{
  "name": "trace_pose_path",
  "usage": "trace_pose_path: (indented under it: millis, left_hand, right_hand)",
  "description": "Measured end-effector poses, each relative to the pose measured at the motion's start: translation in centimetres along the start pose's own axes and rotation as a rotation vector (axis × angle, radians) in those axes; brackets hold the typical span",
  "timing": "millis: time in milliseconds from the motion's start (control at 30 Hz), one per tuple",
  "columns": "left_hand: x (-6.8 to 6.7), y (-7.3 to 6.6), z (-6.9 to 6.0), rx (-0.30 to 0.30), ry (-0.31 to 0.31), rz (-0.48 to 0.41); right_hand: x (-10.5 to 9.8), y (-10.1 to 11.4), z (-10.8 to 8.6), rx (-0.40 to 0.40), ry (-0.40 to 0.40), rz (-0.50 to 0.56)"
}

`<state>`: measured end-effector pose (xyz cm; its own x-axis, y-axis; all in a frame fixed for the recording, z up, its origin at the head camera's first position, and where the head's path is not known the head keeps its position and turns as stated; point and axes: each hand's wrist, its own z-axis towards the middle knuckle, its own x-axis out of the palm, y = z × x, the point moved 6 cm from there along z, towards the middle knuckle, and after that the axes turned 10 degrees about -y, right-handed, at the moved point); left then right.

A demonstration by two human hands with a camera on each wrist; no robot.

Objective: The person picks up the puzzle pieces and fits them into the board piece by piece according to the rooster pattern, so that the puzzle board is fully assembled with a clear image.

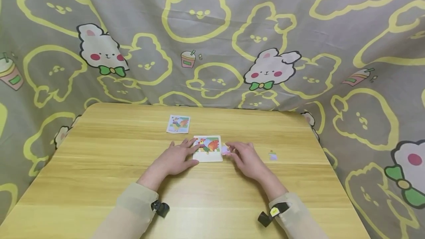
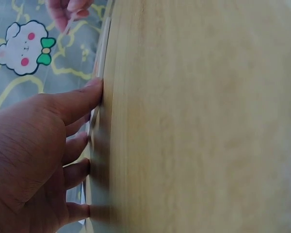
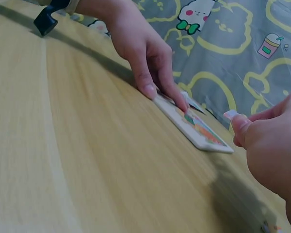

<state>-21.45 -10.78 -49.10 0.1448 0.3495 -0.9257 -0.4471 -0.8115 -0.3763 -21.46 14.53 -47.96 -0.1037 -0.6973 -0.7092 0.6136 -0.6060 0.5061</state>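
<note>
A jigsaw puzzle board with a white rim lies flat on the table; its upper part shows a colourful rooster, its lower part is blank white. My left hand rests at its left side. In the right wrist view that hand's thumb touches the board's near edge and a finger presses on the picture. Just off the board's right edge, my right hand pinches a small puzzle piece between thumb and fingers, above the tabletop. The piece's picture is mostly hidden by the fingers.
A square card with a paler rooster picture lies behind the board, to the left. Another loose puzzle piece is on the wooden table, right of my right hand. A patterned curtain hangs behind the table.
</note>
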Motion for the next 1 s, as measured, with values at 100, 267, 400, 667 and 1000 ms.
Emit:
trace_pose_path:
  millis: [100, 267, 400, 667, 1000]
  left_hand:
    - [0.0, 0.0, 0.0, 0.002, -0.001, -0.002]
    - [0.0, 0.0, 0.1, 0.001, -0.002, -0.003]
    - [0.1, 0.2, 0.1, -0.002, -0.002, 0.006]
    - [0.4, 0.2, 0.1, 0.002, -0.007, 0.007]
    - [0.0, -0.1, 0.0, 0.001, -0.007, -0.002]
  right_hand:
    - [0.2, 0.5, 0.5, -0.004, -0.014, 0.028]
    - [0.9, 1.2, 1.3, 0.003, -0.012, 0.068]
    - [1.6, 1.7, 1.8, -0.01, -0.021, 0.115]
    - [2.6, 2.2, 2.4, 0.032, -0.032, 0.27]
    - [4.2, 2.5, 2.7, 0.138, 0.005, 0.312]
